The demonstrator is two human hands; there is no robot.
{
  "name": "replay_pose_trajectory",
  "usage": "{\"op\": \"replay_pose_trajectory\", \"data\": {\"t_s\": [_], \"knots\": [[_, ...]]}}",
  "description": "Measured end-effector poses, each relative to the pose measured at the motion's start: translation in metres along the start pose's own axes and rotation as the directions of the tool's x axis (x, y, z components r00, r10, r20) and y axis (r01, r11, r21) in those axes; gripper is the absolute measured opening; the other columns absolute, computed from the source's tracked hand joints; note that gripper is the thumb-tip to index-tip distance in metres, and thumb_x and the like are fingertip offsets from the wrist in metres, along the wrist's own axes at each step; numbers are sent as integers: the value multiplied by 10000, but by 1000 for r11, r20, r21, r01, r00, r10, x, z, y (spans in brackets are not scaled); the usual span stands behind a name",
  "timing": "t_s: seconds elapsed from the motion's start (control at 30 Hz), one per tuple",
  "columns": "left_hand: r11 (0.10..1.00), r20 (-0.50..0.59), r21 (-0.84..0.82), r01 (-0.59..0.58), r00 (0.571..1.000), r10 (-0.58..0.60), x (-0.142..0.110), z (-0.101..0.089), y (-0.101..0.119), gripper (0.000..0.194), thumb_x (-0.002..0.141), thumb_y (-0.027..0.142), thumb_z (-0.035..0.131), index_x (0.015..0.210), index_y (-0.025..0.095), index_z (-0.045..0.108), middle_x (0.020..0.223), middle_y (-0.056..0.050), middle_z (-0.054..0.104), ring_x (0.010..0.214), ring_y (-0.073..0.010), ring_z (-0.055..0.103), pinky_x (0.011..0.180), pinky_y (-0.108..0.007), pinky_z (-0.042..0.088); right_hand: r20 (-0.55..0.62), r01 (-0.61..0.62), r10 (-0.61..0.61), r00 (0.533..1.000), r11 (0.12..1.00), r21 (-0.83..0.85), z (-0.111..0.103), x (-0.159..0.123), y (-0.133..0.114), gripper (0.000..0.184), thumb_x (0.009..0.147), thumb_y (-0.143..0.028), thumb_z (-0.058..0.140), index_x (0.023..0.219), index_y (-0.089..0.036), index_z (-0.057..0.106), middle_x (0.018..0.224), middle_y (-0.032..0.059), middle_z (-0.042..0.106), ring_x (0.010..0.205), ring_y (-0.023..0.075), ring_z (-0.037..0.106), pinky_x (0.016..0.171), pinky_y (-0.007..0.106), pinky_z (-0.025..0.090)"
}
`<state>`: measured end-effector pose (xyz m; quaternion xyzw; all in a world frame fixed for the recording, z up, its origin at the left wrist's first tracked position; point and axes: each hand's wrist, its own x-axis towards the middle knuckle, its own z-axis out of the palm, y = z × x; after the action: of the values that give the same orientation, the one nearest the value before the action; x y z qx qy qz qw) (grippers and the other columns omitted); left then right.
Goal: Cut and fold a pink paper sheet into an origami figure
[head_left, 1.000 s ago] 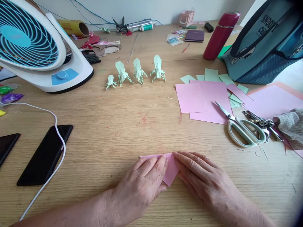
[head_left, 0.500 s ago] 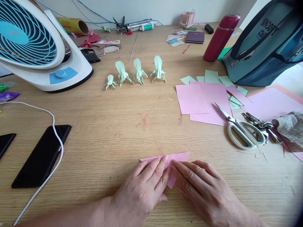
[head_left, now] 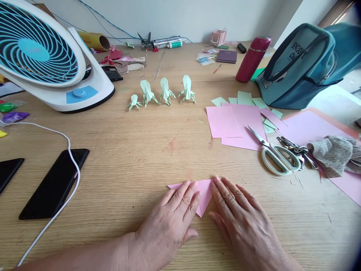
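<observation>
A pink sheet of paper (head_left: 203,194), folded into a triangle with one point toward me, lies flat on the wooden table (head_left: 135,150). My left hand (head_left: 172,218) rests flat over its left part, fingers stretched and pressing down. Along the right edge of the paper lies my right hand (head_left: 242,218), its fingers out straight and its thumb apart. The paper's right corner is hidden under those fingers. Farther back stand several pale green folded-paper figures with thin legs, one of them a tall figure (head_left: 187,88) at the right.
Scissors (head_left: 278,154) lie at the right beside keys (head_left: 296,148), a grey cloth (head_left: 332,154) and loose pink sheets (head_left: 225,122). A red flask (head_left: 252,60) and a teal bag (head_left: 296,67) stand behind. On the left are a fan (head_left: 53,56), a black phone (head_left: 53,184) and a white cable (head_left: 73,192).
My right fingers have slid up and outward along the paper's right side, covering its right corner again. My left hand stays on the paper. The camera view has tilted up slightly.
</observation>
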<state>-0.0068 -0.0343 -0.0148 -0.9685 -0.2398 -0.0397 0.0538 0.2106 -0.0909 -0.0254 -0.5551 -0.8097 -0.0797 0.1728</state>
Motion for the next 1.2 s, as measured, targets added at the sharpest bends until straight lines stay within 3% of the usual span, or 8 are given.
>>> {"op": "replay_pose_trajectory", "data": {"t_s": [0.13,0.33,0.47,0.6,0.93,1.2], "knots": [[1000,-7,-27,-3,1000,3,3,-2,-1,667,914,566,552,1380,91,504,1480,-155,485,1376,-305,423,1075,-421,337,52,-54,54,997,999,1,0,-2,0,471,1000,-278,453,1431,-90,476,1469,129,518,1334,307,481,1033,454,434],[997,35,-67,30,999,-28,4,-2,-2,709,890,614,551,1385,109,501,1489,-192,458,1373,-320,425,1078,-439,341,83,-63,64,994,998,-19,3,-6,5,533,983,-289,467,1464,-69,408,1509,174,455,1357,310,441,1017,463,453],[993,73,-115,30,997,-21,3,-4,-2,729,896,639,512,1422,136,466,1503,-188,439,1405,-322,381,1093,-452,323,92,-82,87,992,995,-53,4,-6,4,532,977,-297,486,1453,-68,421,1502,179,463,1368,325,422,1035,486,442],[990,45,-140,12,999,-6,1,-3,-3,796,880,658,517,1461,125,409,1512,-204,416,1431,-322,333,1109,-450,299,105,-74,80,991,995,-60,2,-5,2,499,981,-285,479,1433,-75,451,1488,187,478,1362,334,429,1041,503,438],[948,206,-316,-23,974,92,-3,-15,-18,800,841,642,576,1503,243,371,1565,-285,243,1451,-446,238,1073,-620,311,172,-43,57,983,996,-84,-3,-7,-2,487,991,-318,463,1457,-176,461,1521,208,408,1391,361,384,1058,515,420],[924,139,-369,-99,977,160,-7,-9,-24,796,816,660,588,1494,297,381,1565,-283,237,1444,-492,209,1039,-688,305,149,-2,22,989,991,-133,-1,-4,-7,488,981,-325,477,1454,-207,460,1493,249,409,1379,381,397,1039,534,429]]}}
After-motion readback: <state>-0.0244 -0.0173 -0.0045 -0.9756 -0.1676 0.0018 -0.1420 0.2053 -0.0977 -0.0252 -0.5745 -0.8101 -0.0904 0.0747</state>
